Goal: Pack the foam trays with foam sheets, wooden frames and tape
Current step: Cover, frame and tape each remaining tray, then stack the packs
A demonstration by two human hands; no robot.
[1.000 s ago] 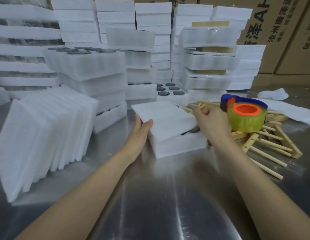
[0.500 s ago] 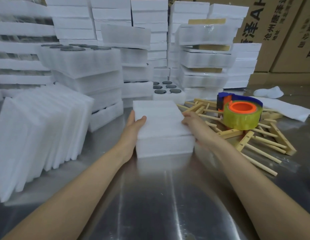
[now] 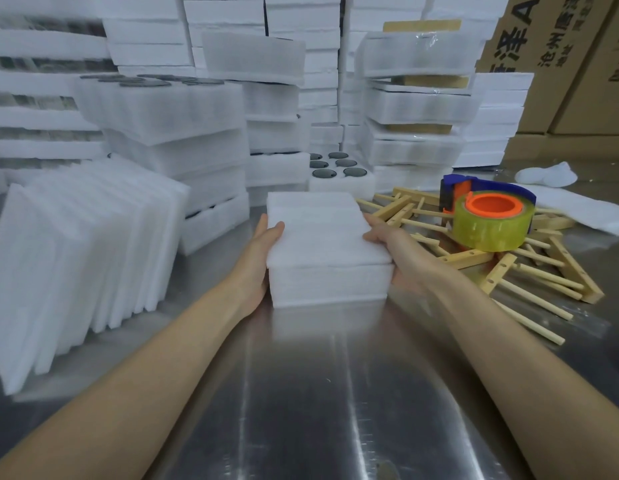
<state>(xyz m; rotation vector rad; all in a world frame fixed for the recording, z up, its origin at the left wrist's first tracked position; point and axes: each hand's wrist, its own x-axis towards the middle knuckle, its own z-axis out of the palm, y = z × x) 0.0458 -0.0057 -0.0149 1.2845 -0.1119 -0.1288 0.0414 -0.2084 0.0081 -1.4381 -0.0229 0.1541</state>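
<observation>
Stack of foam sheets [image 3: 83,251] leans at frame left. Centre of table [image 3: 335,393]: left hand [image 3: 263,251] grips the left side of foam tray [image 3: 328,282], top foam sheet [image 3: 318,230] lies on it, right hand [image 3: 394,251] grips the right side, thumbs on top. Right: wooden frames [image 3: 508,268] piled, tape dispenser [image 3: 488,216] resting on them.

The foam sheet [image 3: 318,230] and the foam tray [image 3: 328,282] under it are plain white, as are the leaning foam sheets [image 3: 76,244] by the desk's left edge. The tape roll [image 3: 491,226] is translucent olive-yellow round a bright orange core [image 3: 489,207]; its dispenser [image 3: 455,192] is blue with orange. The wooden frames [image 3: 502,271] are pale tan. The desk [image 3: 318,393] is silver-grey metal, streaked with pale reflections. An open tray [image 3: 339,174] towards the far edge shows dark grey discs in white foam. The cardboard boxes [image 3: 560,64] at the far right corner are brown with black print.
</observation>
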